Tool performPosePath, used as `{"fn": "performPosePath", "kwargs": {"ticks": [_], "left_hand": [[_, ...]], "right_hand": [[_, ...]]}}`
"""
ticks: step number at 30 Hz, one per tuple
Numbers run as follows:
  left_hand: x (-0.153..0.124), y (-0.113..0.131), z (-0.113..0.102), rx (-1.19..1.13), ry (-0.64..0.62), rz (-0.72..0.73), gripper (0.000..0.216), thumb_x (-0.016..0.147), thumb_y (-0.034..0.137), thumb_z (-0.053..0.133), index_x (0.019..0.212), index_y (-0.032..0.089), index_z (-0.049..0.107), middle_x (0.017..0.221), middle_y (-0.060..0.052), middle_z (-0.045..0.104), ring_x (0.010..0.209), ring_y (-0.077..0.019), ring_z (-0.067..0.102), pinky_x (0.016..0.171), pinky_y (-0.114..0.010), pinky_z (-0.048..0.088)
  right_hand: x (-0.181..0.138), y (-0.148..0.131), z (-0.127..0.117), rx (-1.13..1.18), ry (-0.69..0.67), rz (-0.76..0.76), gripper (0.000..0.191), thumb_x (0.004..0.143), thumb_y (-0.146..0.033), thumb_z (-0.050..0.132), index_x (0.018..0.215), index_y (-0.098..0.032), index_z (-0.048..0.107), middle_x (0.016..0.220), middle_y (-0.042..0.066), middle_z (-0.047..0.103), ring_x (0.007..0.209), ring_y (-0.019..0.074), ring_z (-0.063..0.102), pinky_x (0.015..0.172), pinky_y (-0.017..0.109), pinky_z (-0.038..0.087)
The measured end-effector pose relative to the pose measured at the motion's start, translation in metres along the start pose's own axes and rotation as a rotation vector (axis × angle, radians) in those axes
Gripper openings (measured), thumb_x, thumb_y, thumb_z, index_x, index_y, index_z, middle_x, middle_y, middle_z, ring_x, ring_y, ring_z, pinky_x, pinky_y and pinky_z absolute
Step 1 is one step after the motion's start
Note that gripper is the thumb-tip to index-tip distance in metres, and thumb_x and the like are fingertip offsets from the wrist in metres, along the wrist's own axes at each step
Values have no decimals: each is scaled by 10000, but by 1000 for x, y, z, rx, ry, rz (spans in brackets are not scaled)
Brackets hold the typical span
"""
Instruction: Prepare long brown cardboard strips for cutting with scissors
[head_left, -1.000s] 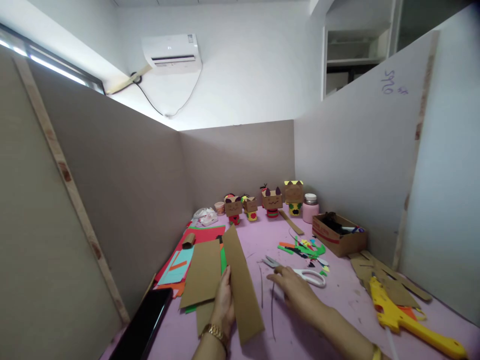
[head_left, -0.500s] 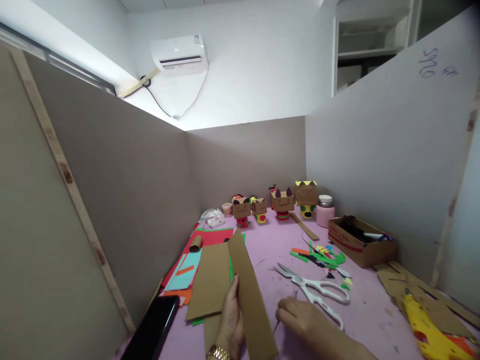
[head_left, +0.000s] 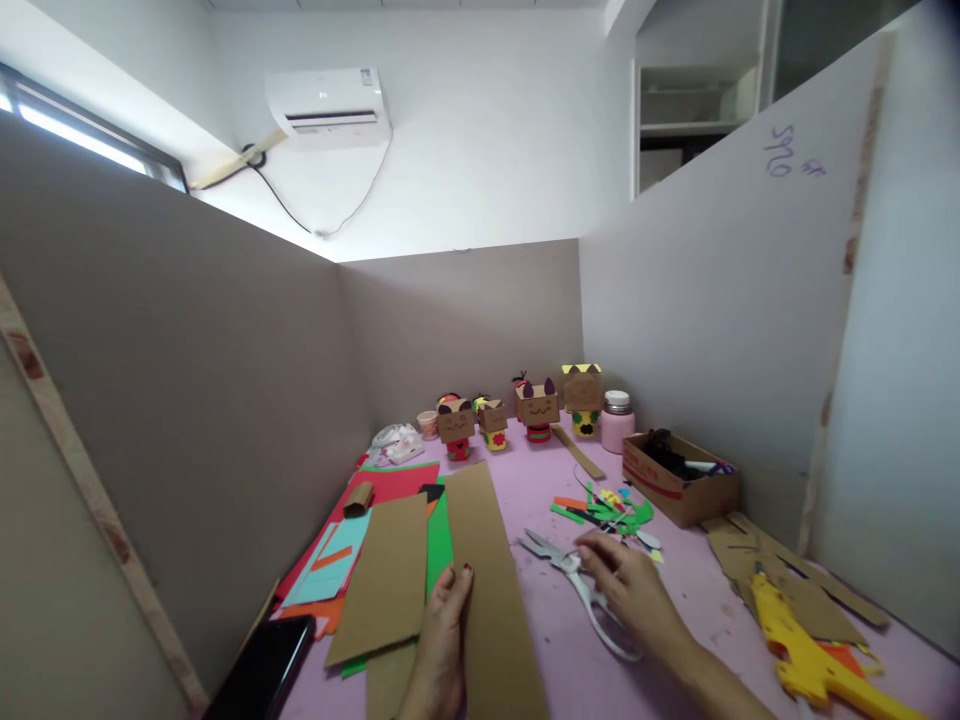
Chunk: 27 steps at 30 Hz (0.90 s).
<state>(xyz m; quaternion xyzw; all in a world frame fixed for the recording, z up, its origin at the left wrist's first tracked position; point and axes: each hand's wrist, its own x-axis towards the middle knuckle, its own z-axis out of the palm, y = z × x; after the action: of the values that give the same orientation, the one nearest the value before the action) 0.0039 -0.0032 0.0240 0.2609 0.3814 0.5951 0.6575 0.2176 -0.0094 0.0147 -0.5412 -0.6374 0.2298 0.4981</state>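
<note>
A: Holding down a long cardboard strip with the left hand, lower centre of the frame. Fingers flat along the strip's left edge, not curled round it, so pressing, not gripping.

B: Right hand?

A: Right of centre, low, resting on the white-handled scissors. Fingers cover the handles; can't tell whether they are closed on them or just lying on top. Blades point toward upper left, tips near the strip's right edge.

B: Where does the strip lie?

A: Flat on the pink table, running from the bottom edge up toward mid-frame. A wider cardboard sheet is just left of it, over green, red and blue paper sheets.

B: Other stuff?

A: Black phone at lower left. Coloured paper scraps just above the right hand. Open cardboard box at right of centre, pink jar behind it. Row of small cardboard figures at the far end of the table. Yellow glue gun at lower right, lying on cardboard offcuts.
</note>
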Motion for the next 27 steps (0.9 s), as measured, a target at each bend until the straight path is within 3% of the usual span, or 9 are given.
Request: {"fn": "performPosePath", "kwargs": {"ticks": [2, 4, 7, 11, 15, 17, 19, 24, 27], "left_hand": [[-4, -2, 5, 75, -98, 15, 272, 632, 280, 729, 872, 194, 635, 805, -38, 734, 717, -189, 683, 682, -286, 512], [-7, -5, 8, 161, -169, 36, 274, 648, 319, 714, 875, 186, 637, 813, -60, 736, 694, -200, 682, 662, -298, 512], [-10, -10, 8, 203, -191, 45, 315, 636, 367, 714, 876, 176, 646, 841, -83, 735, 707, -222, 679, 659, -315, 512], [-12, -12, 5, 225, -180, 57, 347, 657, 426, 680, 886, 167, 658, 852, -90, 732, 788, -243, 668, 700, -328, 508], [-13, -13, 1, 277, 36, 89, 391, 630, 516, 656, 834, 183, 685, 904, -70, 726, 882, -254, 639, 736, -314, 503], [-13, -13, 0, 272, 77, 87, 400, 638, 519, 646, 858, 189, 694, 938, -64, 721, 926, -254, 625, 759, -312, 497], [-14, -14, 1, 237, 33, 53, 435, 663, 533, 617, 906, 180, 693, 940, -76, 721, 926, -261, 628, 772, -334, 495], [-17, -15, 6, 95, -257, -87, 564, 726, 608, 483, 1002, 152, 667, 874, -128, 727, 863, -295, 654, 748, -413, 500], [-14, -15, 7, 126, -318, -54, 531, 751, 575, 477, 1017, 153, 658, 882, -130, 725, 875, -292, 650, 758, -410, 495]], "right_hand": [[-9, -10, 17, 188, -187, 64, 397, 836, -499, 401, 896, -170, 616, 636, 28, 654, 464, 160, 582, 438, 281, 476], [-16, -18, 31, 353, -303, 100, 430, 762, -575, 479, 778, -166, 610, 553, -24, 582, 383, 103, 502, 376, 222, 418], [-21, -21, 39, 524, -364, 138, 465, 673, -629, 551, 642, -165, 559, 502, -64, 482, 351, 61, 414, 343, 187, 355], [-20, -18, 38, 650, -383, 179, 465, 638, -613, 606, 647, -149, 581, 506, -64, 480, 358, 45, 391, 349, 172, 314], [-19, -13, 39, 703, -385, 221, 452, 629, -580, 642, 658, -129, 623, 494, -58, 495, 325, 26, 368, 341, 163, 280], [-19, -12, 40, 707, -364, 235, 428, 639, -555, 654, 668, -127, 647, 493, -57, 501, 323, 21, 365, 339, 159, 272], [-19, -12, 39, 705, -338, 246, 406, 644, -535, 663, 684, -131, 670, 507, -51, 515, 335, 20, 369, 345, 157, 273], [-17, -12, 35, 694, -290, 276, 408, 632, -537, 672, 690, -133, 698, 517, -36, 544, 349, 28, 364, 344, 164, 262], [-14, -10, 34, 694, -245, 282, 410, 633, -540, 669, 721, -140, 696, 584, -16, 594, 358, 27, 371, 355, 169, 270]]}}
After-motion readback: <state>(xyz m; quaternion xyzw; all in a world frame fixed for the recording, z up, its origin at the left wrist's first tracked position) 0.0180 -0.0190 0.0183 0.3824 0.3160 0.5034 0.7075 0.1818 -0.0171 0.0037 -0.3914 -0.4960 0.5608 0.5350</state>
